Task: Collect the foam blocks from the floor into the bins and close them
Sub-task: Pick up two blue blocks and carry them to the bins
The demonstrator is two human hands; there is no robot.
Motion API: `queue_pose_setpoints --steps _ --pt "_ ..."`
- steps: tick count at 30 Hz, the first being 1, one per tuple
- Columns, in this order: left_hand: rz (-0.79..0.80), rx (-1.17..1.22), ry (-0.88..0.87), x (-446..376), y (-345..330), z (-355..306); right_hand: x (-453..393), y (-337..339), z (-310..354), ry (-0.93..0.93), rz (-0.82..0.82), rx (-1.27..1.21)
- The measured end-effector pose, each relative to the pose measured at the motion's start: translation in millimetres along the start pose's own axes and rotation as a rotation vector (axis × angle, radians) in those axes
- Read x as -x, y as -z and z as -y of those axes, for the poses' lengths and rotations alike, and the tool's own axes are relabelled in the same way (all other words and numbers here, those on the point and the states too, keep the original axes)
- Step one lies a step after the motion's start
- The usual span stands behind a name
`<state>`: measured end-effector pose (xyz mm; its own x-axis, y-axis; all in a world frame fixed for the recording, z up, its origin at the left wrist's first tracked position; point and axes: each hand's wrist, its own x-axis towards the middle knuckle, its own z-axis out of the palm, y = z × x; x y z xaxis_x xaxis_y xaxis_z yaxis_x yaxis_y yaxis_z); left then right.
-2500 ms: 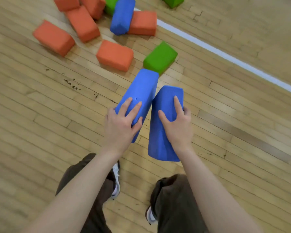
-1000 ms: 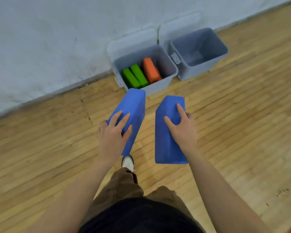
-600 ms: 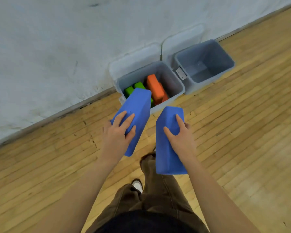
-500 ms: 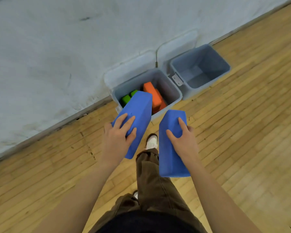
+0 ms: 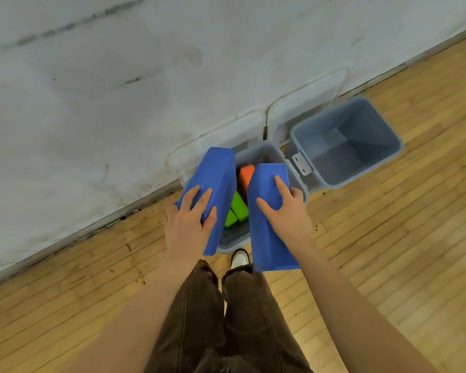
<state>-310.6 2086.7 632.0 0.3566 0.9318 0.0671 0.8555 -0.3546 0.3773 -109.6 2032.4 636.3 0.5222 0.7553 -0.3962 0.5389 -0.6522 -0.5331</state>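
Blue foam blocks, one gripped in the left hand point(image 5: 187, 224) and one in the right hand point(image 5: 287, 215), fingers curled round them, hang over the part-filled left bin point(image 5: 233, 242); right bin point(image 5: 388, 154) empty, lids open, so much remains.

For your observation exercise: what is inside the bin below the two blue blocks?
Inside the left bin: an orange block and two green blocks. The held blue blocks cover the rest.

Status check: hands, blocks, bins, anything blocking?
Left hand and right hand each grip a long blue foam block above the part-filled grey plastic bin. Second grey bin empty. Both lids open; nothing blocking.
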Motion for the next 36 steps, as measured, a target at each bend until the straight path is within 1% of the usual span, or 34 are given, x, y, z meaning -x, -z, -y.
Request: queue_pose_setpoints --steps 3,6,11,13,14,16,17,18,19,20,22,25,29,33,36 --pt "0.082 0.040 0.062 -28.2 -33.5 19.9 -43.1 -22.9 7.3 -0.018 0.030 0.012" --pt "0.154 0.083 0.124 -55.7 -86.4 44.8 -90.7 -62.7 1.3 -0.042 0.045 0.018" --pt "0.204 0.160 0.307 -81.7 -185.8 79.1 -165.2 -145.0 -35.7 -0.072 0.042 0.020" --pt "0.244 0.231 0.393 -82.8 -225.8 90.0 -185.9 -177.1 -54.3 -0.072 0.048 0.019" --pt "0.284 0.288 0.430 -83.5 -243.7 96.4 -193.9 -191.3 -62.3 -0.062 0.050 0.003" --pt "0.414 0.423 0.482 -85.3 -270.8 107.4 -204.1 -212.7 -76.4 -0.029 0.071 -0.012" --pt "0.496 0.449 0.486 -85.9 -280.0 112.3 -206.1 -218.5 -81.2 -0.020 0.090 -0.003" --pt "0.574 0.407 0.471 -85.0 -283.2 115.9 -205.2 -220.9 -84.0 -0.022 0.111 0.009" --pt "0.617 0.326 0.437 -83.6 -280.9 117.3 -201.9 -220.1 -85.1 -0.030 0.125 0.013" --pt "0.624 0.256 0.398 -82.2 -274.1 117.2 -197.0 -216.3 -83.9 -0.040 0.129 0.008" --pt "0.610 0.216 0.347 -80.8 -247.1 108.6 -180.0 -199.4 -75.5 -0.056 0.118 -0.026" --pt "0.621 0.291 0.350 -82.1 -194.2 90.9 -146.8 -162.3 -55.3 -0.065 0.113 -0.125" --pt "0.625 0.353 0.305 -77.5 -119.9 70.1 -92.5 -111.5 -26.8 -0.088 0.118 -0.097" --pt "0.651 0.398 0.189 -59.2 -54.4 56.8 -28.9 -74.1 -3.0 -0.205 0.087 -0.187" --pt "0.719 0.379 0.131 -39.2 -21.1 55.4 25.1 -64.4 2.5 -0.319 0.031 -0.249"
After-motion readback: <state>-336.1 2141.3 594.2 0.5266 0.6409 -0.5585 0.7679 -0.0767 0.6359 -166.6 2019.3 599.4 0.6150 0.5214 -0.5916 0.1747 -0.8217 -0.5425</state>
